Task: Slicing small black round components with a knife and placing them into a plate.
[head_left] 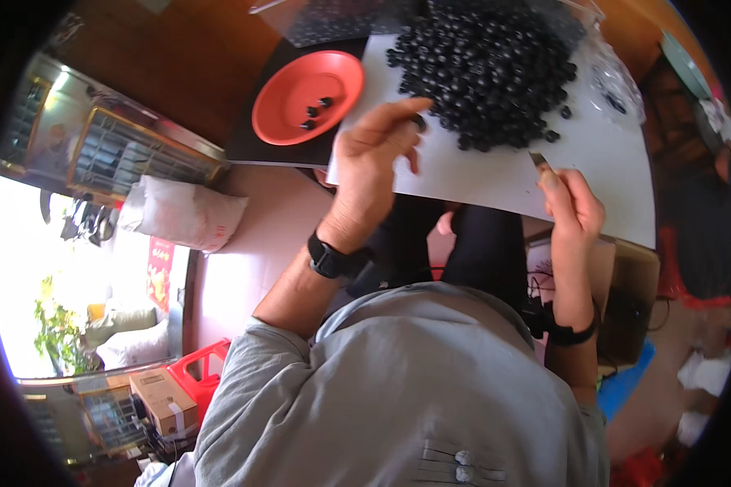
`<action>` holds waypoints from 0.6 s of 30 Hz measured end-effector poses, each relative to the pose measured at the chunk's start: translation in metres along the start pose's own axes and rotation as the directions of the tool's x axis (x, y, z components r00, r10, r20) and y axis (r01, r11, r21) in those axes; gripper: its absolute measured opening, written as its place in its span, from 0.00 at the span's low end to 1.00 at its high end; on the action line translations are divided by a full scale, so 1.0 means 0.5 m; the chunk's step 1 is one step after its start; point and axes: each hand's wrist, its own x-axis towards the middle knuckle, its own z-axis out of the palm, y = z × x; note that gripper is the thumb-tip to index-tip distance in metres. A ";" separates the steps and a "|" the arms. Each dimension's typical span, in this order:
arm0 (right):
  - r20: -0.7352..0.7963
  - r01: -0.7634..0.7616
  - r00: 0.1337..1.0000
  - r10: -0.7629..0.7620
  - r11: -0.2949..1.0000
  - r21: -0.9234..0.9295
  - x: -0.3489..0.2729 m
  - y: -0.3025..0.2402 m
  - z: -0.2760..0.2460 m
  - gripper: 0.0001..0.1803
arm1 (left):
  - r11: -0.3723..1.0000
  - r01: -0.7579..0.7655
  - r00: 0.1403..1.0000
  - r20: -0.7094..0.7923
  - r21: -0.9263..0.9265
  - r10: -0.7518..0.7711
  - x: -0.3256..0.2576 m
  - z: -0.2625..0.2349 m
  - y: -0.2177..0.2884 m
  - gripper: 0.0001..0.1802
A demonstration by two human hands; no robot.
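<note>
A heap of small, shiny black round pieces is piled on the white tabletop sheet. My left hand hovers at the heap's left edge, index finger stretched out. A small black piece shows between its fingers, partly hidden by them. In my right hand, closed to the right of the heap's near edge, is a small flat metal blade pointing up and left. Left of the heap, a round orange-red plastic bowl holds a few black pieces.
Clear plastic bags lie behind the heap and at its right. Below the table's right side stands an open cardboard box. A white sack rests on the floor at left, with a red stool nearer me.
</note>
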 end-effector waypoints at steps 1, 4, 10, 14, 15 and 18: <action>0.001 0.004 1.000 -0.004 1.000 0.018 0.000 0.000 0.008 0.12 | 0.975 -0.085 0.993 -0.069 0.204 0.101 0.018 -0.036 0.017 0.17; 0.016 0.090 0.996 -0.090 0.996 0.021 -0.005 0.004 0.010 0.13 | 0.799 -0.097 0.938 -0.214 0.594 0.273 0.053 -0.151 0.062 0.12; 0.032 0.106 0.994 -0.108 0.994 0.038 -0.002 0.016 0.007 0.14 | 0.118 -0.198 0.869 0.119 0.973 0.480 0.085 -0.190 0.049 0.11; 0.036 0.116 0.993 -0.117 0.993 0.031 -0.007 0.015 0.005 0.15 | 0.319 -0.474 0.851 0.334 0.821 0.406 0.057 -0.051 -0.005 0.07; 0.033 0.131 0.991 -0.133 0.991 0.041 -0.006 0.016 0.006 0.15 | 0.253 -0.535 0.813 0.410 0.806 0.414 0.052 -0.012 -0.013 0.09; 0.039 0.146 0.988 -0.148 0.988 0.050 -0.006 0.026 0.009 0.15 | 0.193 -0.523 0.820 0.429 0.830 0.379 0.048 0.044 -0.057 0.08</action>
